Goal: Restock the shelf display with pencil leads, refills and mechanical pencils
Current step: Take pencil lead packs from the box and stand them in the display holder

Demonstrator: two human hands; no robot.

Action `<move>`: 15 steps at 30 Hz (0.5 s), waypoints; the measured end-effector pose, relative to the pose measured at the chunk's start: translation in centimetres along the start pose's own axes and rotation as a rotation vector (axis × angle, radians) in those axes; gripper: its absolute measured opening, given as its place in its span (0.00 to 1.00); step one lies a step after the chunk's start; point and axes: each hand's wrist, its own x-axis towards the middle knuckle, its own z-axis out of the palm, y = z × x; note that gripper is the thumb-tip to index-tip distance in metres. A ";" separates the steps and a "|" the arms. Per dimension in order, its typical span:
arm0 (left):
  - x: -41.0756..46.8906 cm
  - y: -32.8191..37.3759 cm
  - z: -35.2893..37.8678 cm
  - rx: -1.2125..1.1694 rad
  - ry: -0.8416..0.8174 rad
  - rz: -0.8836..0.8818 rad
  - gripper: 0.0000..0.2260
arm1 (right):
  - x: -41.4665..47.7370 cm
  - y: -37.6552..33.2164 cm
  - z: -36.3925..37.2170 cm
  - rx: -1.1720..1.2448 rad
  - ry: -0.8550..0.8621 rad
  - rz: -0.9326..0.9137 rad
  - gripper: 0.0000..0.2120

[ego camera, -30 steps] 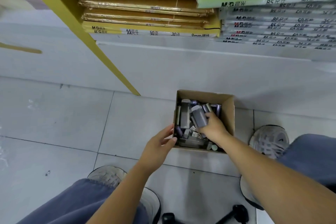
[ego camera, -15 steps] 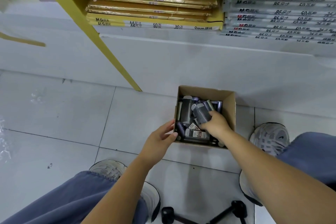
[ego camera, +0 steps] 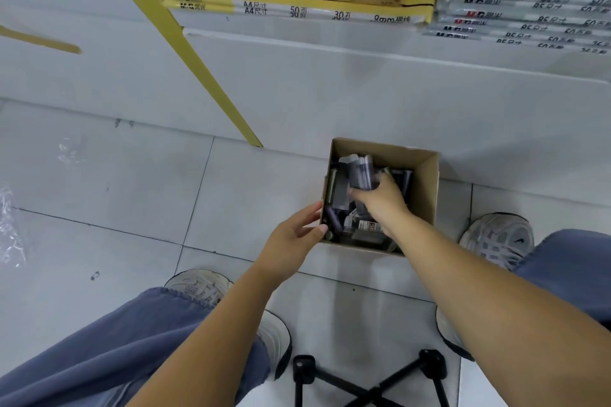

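Here the right hand (ego camera: 380, 200) has its grip closed on small purple-grey tubes (ego camera: 360, 172) inside the open brown cardboard box (ego camera: 426, 188); the left hand (ego camera: 294, 241), fingers loosely spread and holding nothing, touches the box's near-left corner.

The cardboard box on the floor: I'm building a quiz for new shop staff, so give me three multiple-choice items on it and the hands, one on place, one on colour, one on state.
1. Where does the cardboard box stand?
A. on the floor tiles
B. on a shelf
C. on a knee

2. What colour are most packs in it?
A. red
B. greyish purple
C. green

3. What is the right hand doing?
A. resting flat on the floor
B. hanging empty
C. gripping packs inside the box

Answers: 1 A, tiles show all around it. 2 B, the held packs show it. 3 C, fingers close on packs while the left hand touches the box's edge.
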 end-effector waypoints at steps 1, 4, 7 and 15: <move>0.1 -0.1 -0.1 0.007 0.001 -0.006 0.18 | 0.2 0.0 0.2 -0.003 0.030 0.001 0.20; 0.3 -0.1 -0.2 0.031 -0.005 -0.023 0.21 | 0.6 -0.3 0.9 -0.058 0.060 0.012 0.23; 0.4 0.0 -0.2 0.043 -0.005 -0.023 0.22 | 0.9 -0.6 1.5 -0.111 0.010 0.044 0.33; 0.2 -0.1 0.2 0.044 0.021 -0.008 0.19 | 0.5 -0.1 2.4 -0.059 -0.023 0.014 0.30</move>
